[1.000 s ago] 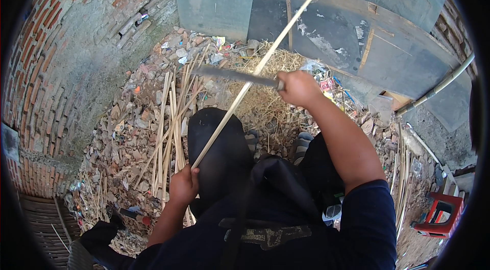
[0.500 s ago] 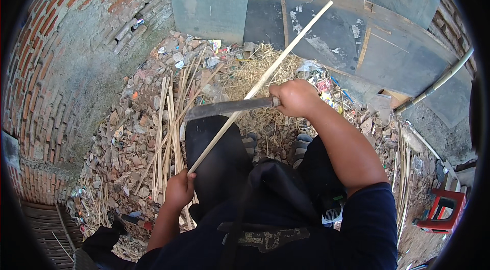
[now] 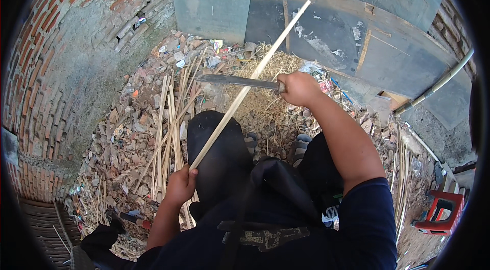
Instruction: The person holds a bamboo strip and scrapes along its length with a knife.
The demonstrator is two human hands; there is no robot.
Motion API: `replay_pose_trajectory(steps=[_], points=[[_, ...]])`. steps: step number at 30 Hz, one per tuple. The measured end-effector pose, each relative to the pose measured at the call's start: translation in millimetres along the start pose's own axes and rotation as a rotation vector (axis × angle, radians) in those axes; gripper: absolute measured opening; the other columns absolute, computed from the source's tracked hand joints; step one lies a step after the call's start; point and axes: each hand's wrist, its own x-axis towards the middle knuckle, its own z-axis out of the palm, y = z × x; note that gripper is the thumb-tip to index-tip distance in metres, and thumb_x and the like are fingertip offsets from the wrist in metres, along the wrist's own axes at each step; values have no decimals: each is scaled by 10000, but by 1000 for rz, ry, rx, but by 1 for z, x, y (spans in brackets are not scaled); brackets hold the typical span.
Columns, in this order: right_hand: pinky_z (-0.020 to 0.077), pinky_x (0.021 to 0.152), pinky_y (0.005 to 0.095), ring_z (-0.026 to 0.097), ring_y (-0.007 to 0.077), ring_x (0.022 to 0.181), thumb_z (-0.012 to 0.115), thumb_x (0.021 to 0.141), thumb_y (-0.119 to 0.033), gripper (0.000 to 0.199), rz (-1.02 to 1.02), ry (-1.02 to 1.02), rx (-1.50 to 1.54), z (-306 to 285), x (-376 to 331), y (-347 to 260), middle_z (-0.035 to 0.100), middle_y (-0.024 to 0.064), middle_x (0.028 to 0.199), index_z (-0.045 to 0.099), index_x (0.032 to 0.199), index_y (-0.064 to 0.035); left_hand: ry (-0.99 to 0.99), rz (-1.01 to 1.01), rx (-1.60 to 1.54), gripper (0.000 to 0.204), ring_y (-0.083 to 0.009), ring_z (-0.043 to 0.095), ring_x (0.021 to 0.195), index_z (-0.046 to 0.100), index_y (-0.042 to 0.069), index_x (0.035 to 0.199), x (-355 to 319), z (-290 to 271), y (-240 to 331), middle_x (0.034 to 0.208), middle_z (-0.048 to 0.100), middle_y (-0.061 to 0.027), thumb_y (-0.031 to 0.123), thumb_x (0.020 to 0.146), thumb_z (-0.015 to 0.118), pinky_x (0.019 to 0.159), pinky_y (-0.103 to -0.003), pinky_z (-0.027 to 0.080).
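Note:
My left hand is closed around the lower end of a long pale bamboo strip. The strip slants up and away to the right, passing over my dark-clad left knee. In my right hand is the handle of a machete. Its dark blade points left and crosses the strip a little beyond the knee, edge-on to view. Whether the blade's edge bites into the strip I cannot tell. Beneath them lies a heap of thin straw-coloured shavings.
Several bamboo strips lie on the rubble to the left, more at the right. A brick wall stands left, grey panels ahead. A red plastic stool is at the far right, beyond a slanting pole.
The machete has moved farther out along the strip, away from my body. The strip's far end has swung left. My left hand has barely shifted.

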Motion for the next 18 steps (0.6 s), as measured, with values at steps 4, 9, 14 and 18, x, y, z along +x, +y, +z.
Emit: replay_pose_trajectory(steps=[4, 9, 14, 18], points=[[549, 689, 500, 694, 364, 765, 702, 761, -191, 197, -19, 29, -11, 4, -13, -14, 686, 138, 748, 635, 929, -114, -42, -22, -83, 345, -470, 599, 649, 575, -22, 893, -2, -2, -1, 663, 580, -249, 290, 1035, 534, 581, -486, 455], [571, 753, 475, 716, 320, 851, 656, 839, -185, 160, -95, -155, -127, -8, -10, -41, 713, 115, 846, 655, 995, -146, -17, -29, -44, 342, -458, 599, 631, 573, -15, 885, -6, 0, -1, 650, 572, -241, 289, 1036, 536, 568, -477, 445], [575, 779, 474, 712, 332, 864, 674, 835, -216, 197, 74, -85, -122, -8, -6, -10, 711, 123, 888, 649, 1007, -123, -13, 36, -74, 367, -444, 599, 601, 563, -19, 865, 4, 0, -2, 623, 566, -220, 303, 1039, 531, 546, -459, 440], [572, 787, 475, 713, 336, 877, 685, 825, -204, 206, -26, -91, -91, -15, -13, -32, 714, 120, 888, 643, 1009, -119, -36, -8, -121, 366, -442, 593, 594, 564, -20, 874, -2, -2, -1, 619, 562, -217, 302, 1042, 522, 547, -460, 441]])
